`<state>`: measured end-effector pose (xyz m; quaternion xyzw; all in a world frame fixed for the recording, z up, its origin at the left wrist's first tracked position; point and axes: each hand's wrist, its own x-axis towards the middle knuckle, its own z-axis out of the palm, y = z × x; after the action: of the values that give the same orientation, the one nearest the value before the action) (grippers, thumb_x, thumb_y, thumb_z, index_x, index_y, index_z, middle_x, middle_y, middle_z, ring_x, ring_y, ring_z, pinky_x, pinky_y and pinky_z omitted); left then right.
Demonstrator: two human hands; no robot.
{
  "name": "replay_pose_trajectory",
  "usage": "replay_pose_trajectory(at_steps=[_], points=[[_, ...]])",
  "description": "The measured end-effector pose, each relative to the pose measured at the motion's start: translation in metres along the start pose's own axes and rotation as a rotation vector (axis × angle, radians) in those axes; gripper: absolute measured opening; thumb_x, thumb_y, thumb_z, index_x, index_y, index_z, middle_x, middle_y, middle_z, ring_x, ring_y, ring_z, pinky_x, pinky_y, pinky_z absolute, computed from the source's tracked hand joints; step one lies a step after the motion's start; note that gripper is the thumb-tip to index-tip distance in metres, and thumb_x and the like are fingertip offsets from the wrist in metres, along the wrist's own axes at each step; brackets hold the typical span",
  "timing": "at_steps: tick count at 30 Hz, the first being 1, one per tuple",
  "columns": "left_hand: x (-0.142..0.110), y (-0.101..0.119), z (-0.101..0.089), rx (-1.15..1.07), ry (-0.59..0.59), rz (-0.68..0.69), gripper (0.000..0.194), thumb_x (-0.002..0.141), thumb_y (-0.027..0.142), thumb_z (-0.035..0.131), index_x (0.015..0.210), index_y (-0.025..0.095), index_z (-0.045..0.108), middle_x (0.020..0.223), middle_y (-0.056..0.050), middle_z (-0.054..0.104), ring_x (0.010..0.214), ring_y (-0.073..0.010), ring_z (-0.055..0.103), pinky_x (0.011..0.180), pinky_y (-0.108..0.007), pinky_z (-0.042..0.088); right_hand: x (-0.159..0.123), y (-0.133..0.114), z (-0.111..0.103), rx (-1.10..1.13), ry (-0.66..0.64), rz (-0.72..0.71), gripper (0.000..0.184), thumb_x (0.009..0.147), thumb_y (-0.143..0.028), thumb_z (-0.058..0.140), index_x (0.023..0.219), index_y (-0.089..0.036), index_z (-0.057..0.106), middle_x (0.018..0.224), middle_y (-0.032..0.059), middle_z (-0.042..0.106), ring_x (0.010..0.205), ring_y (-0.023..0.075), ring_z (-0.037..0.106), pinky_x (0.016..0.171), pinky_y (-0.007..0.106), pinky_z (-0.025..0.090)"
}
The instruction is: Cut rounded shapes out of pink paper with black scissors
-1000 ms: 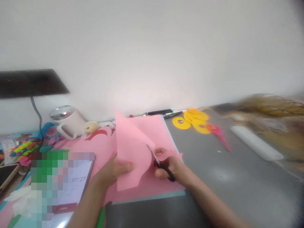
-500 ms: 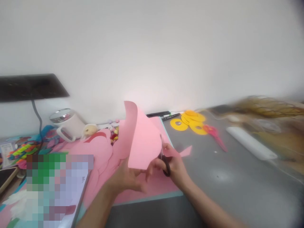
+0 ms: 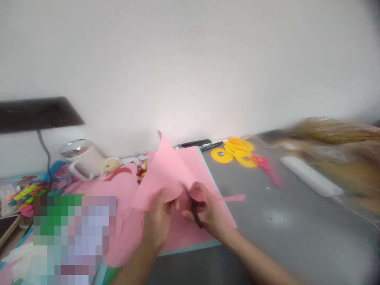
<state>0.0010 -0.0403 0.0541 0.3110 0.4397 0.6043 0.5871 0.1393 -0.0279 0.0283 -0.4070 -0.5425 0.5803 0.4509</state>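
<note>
Paper first: the pink sheet is up in the air between both hands, tilted, with its far corner curling, over some flat pink paper on the grey table. Left hand has it pinched at the near edge, thumb on top. Right hand is wrapped around the black-handled scissors, blades right at the sheet's edge. Too blurry for me to say how far apart the blades are, tbh.

For a clean curve, I'd let the left hand do the steering: feed and turn the sheet, and leave the scissors mostly pointing one way. Short snips with the tips can go jagged, so cut deeper in the blades. That floppy corner could pull the line off, so a bit more tension would help. Also watch the left fingertips, they're near the blades. Narrow pink strip pokes out past the right hand; can't tell if it's attached.
</note>
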Motion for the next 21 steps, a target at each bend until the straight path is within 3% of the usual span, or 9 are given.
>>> replay_pose_trajectory(at_steps=[5, 8, 12, 17, 21], points=[[0.012, 0.009, -0.007, -0.08, 0.011, -0.086, 0.047, 0.074, 0.057, 0.063, 0.065, 0.01, 0.066, 0.055, -0.009, 0.066, 0.047, -0.0135, 0.054, 0.05, -0.025, 0.046, 0.0, -0.004, -0.007, 0.04, -0.209, 0.126, 0.074, 0.057, -0.037, 0.085, 0.11, -0.022, 0.035, 0.058, -0.0106, 0.044, 0.051, 0.0094, 0.039, 0.048, 0.021, 0.03], [0.02, 0.012, -0.013, -0.188, 0.114, -0.097, 0.048, 0.07, 0.056, 0.067, 0.076, 0.008, 0.069, 0.063, -0.012, 0.071, 0.06, -0.0195, 0.066, 0.062, -0.029, 0.053, 0.001, -0.003, -0.016, 0.049, -0.352, 0.139, 0.071, 0.063, -0.044, 0.081, 0.113, -0.022, 0.036, 0.058, -0.0094, 0.049, 0.05, 0.0087, 0.041, 0.046, 0.02, 0.03], [0.021, 0.015, -0.012, -0.23, 0.168, -0.002, 0.042, 0.071, 0.046, 0.071, 0.09, 0.008, 0.068, 0.08, -0.013, 0.075, 0.078, -0.0242, 0.071, 0.082, -0.037, 0.054, 0.003, 0.001, -0.022, 0.166, -0.598, 0.14, 0.06, 0.059, -0.049, 0.082, 0.095, -0.02, 0.045, 0.063, -0.0045, 0.057, 0.052, 0.0085, 0.045, 0.047, 0.02, 0.034], [0.013, 0.013, -0.004, -0.188, 0.177, 0.043, 0.034, 0.075, 0.036, 0.07, 0.096, 0.01, 0.067, 0.086, -0.011, 0.075, 0.088, -0.0273, 0.07, 0.099, -0.047, 0.044, 0.002, -0.002, -0.015, 0.178, -0.505, 0.163, 0.045, 0.067, -0.042, 0.08, 0.089, -0.017, 0.051, 0.066, -0.0039, 0.054, 0.057, 0.0085, 0.046, 0.052, 0.021, 0.036], [0.01, 0.01, 0.0, -0.207, 0.164, 0.143, 0.035, 0.074, 0.026, 0.072, 0.107, 0.019, 0.066, 0.093, -0.005, 0.074, 0.103, -0.028, 0.066, 0.1, -0.049, 0.043, 0.0, -0.003, -0.012, 0.138, -0.447, 0.16, 0.044, 0.068, -0.047, 0.078, 0.089, -0.016, 0.053, 0.073, -0.0006, 0.057, 0.066, 0.0122, 0.053, 0.062, 0.025, 0.04]])
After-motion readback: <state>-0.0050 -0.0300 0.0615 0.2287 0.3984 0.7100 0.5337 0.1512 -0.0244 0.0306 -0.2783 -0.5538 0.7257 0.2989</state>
